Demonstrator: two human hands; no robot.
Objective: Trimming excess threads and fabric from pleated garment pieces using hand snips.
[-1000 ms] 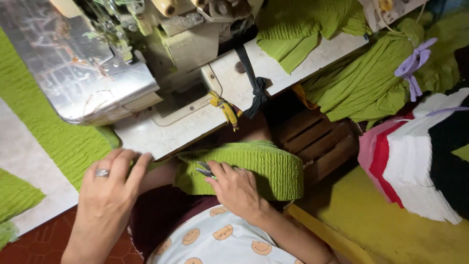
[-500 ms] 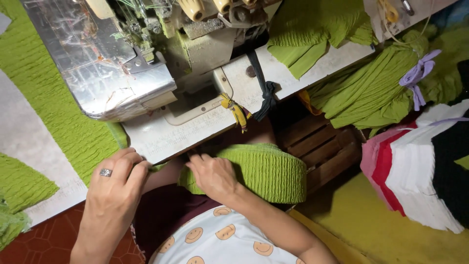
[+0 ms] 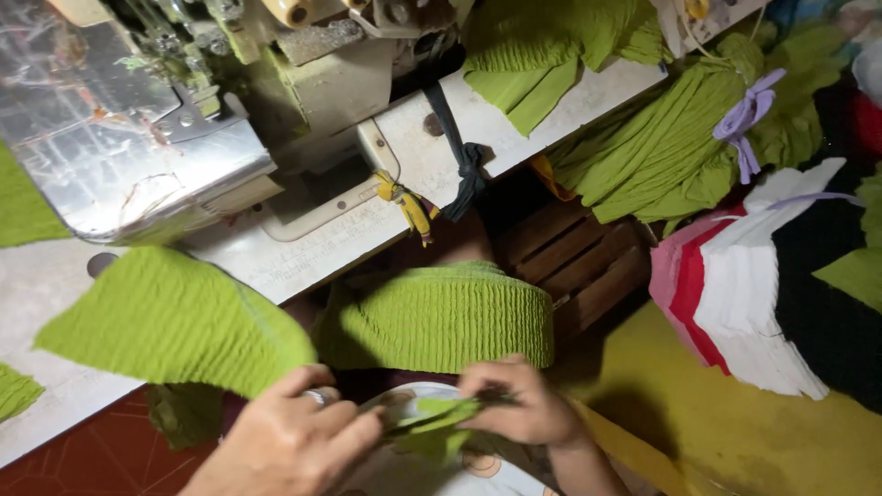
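Observation:
My left hand (image 3: 294,439) and my right hand (image 3: 519,404) meet low in the frame over my lap, both pinching a small green crinkled fabric piece (image 3: 432,424). A larger green crinkled piece (image 3: 179,321) hangs just above my left hand, over the table edge. A thick stack of green crinkled fabric (image 3: 441,317) rests just beyond my hands under the table edge. A ring shows on my left hand.
A sewing machine (image 3: 184,119) stands on the white table (image 3: 514,115). Green fabric bundles (image 3: 661,156), one tied with a purple strip, lie at right. Pink, red, white and black fabric pieces (image 3: 763,294) are stacked at far right. A wooden crate (image 3: 579,262) sits below.
Both hands dropped from the fabric stack toward my lap and came together on a small green piece. A larger green piece now hangs over the table edge at left.

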